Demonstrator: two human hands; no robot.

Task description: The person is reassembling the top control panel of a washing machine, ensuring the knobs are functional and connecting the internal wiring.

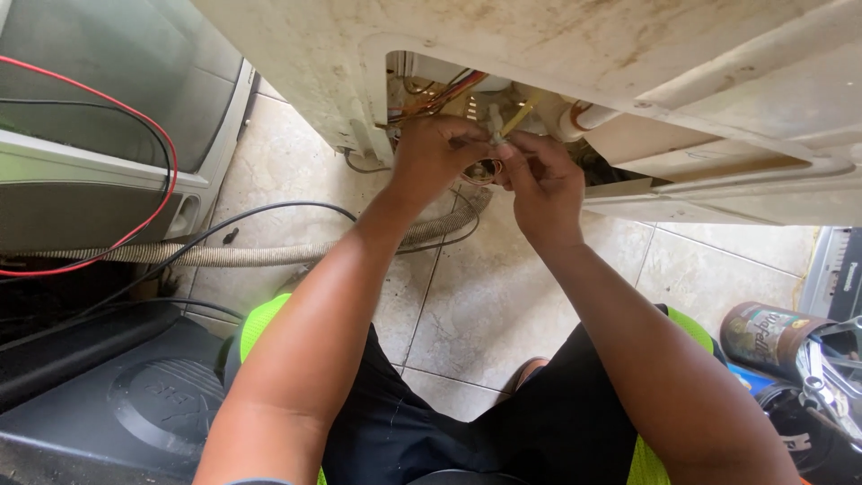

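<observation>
- Where your knees spread, bare tile (485, 305) lies open between them; a can (763, 337) and tools crowd the right edge.
- A hose (251, 254) crosses beneath your forearms.
- Your left hand (437, 157) and right hand (541, 184) pinch narrowly on a small fitting (493, 135) at the washer (557, 54) opening.
- Fingers hide the fitting's shape; the wiring (440, 94) beyond is murky.

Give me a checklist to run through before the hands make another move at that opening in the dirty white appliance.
1. Both hands at the opening: ok; left hand and right hand meet there.
2. Small part pinched between fingertips: ok.
3. Wires inside free of the fingers: cannot tell.
4. Corrugated hose away from the hands: ok, on the tiled floor.
5. Pliers close by: ok, low right.
</observation>
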